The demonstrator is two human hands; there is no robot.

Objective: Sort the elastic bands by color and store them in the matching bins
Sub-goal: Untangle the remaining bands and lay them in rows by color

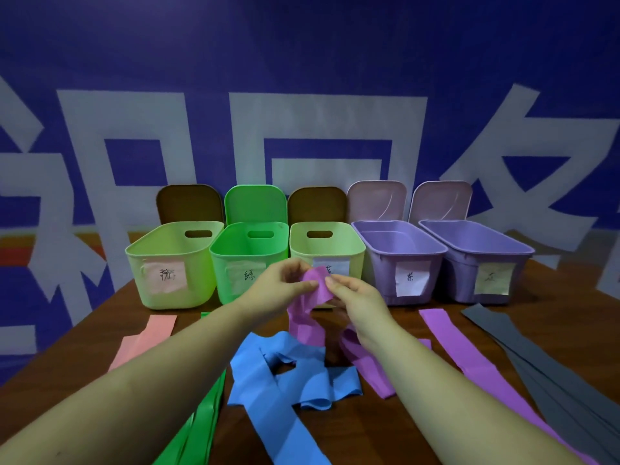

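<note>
Both hands hold one purple band [307, 322] above the table's middle. My left hand [285, 285] pinches its top end, and my right hand [357, 297] pinches the same end from the right. The band hangs down and trails onto the table. Under it lies a crumpled blue band [285, 377]. A pink band [147, 340] lies at the left, a green band [198, 427] at the lower left, another purple band [469, 357] at the right, and grey bands [553, 374] at the far right.
Five open labelled bins stand in a row at the back: a yellow-green bin [167, 283], a green bin [228, 273], a second yellow-green bin [355, 253], and two purple bins [379, 263] [463, 273]. Their lids lean against the blue wall behind. The table [385, 427] is brown wood.
</note>
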